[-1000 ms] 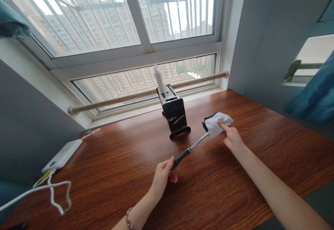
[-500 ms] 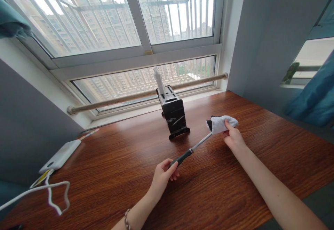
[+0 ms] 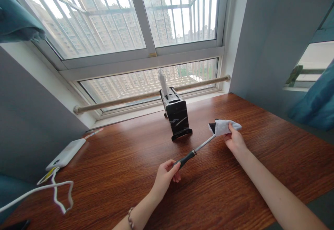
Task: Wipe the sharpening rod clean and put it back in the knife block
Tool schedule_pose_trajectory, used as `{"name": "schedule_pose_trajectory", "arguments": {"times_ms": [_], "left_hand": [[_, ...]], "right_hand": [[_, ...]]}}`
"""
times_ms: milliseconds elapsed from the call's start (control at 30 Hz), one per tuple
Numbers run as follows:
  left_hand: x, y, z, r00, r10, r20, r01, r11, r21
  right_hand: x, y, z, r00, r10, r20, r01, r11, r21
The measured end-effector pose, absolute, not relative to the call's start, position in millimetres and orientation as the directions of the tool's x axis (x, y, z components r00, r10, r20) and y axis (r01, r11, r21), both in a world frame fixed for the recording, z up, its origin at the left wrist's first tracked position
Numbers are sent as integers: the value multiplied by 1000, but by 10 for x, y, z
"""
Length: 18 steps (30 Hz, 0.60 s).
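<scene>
My left hand (image 3: 167,176) is closed around the black handle (image 3: 185,159) of a rod with a thin metal shaft (image 3: 205,143). The shaft points up and to the right, and its far end is hidden at a light grey-white cloth (image 3: 223,127). Dark material shows at the cloth's left edge. My right hand (image 3: 235,139) pinches the cloth between thumb and fingers, near its right end. Both hands hold these things above the brown wooden table (image 3: 125,167). Whether the shaft runs inside the cloth or behind it, I cannot tell.
A black tissue box (image 3: 177,118) with a white tissue sticking up stands beyond my hands, near the window. At the left lie a white power bank (image 3: 66,154) and a white cable (image 3: 56,188). A dark object (image 3: 19,225) shows at the lower left corner.
The whole view has shifted slightly to the right and down. Both hands keep their hold on the rod and the cloth, with little visible change between them.
</scene>
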<state>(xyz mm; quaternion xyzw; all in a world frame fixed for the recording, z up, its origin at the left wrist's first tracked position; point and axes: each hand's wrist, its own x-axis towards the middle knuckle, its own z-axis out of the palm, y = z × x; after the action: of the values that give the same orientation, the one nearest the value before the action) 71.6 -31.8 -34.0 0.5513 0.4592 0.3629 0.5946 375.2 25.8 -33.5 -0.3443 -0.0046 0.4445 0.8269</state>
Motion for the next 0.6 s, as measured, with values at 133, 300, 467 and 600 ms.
{"name": "schedule_pose_trajectory", "arguments": {"times_ms": [133,300,467,600], "left_hand": [[716,-342,-334,298,942,-151,58,140,988],[713,-343,-344,275,948,-160,37,156,987],[713,-320,-340,275,948,-162,53,153,987],[730,-318,-320,286,945,-160,80,142,987]], "right_hand": [[3744,256,-349,596,748,-291,-729,353,-586],[3701,227,-326,596,761,-257,-717,361,-596],[3652,201,-324,601,765,-232,-694,355,-627],[3527,167,-325,550,815,-180,-684,317,-657]]}}
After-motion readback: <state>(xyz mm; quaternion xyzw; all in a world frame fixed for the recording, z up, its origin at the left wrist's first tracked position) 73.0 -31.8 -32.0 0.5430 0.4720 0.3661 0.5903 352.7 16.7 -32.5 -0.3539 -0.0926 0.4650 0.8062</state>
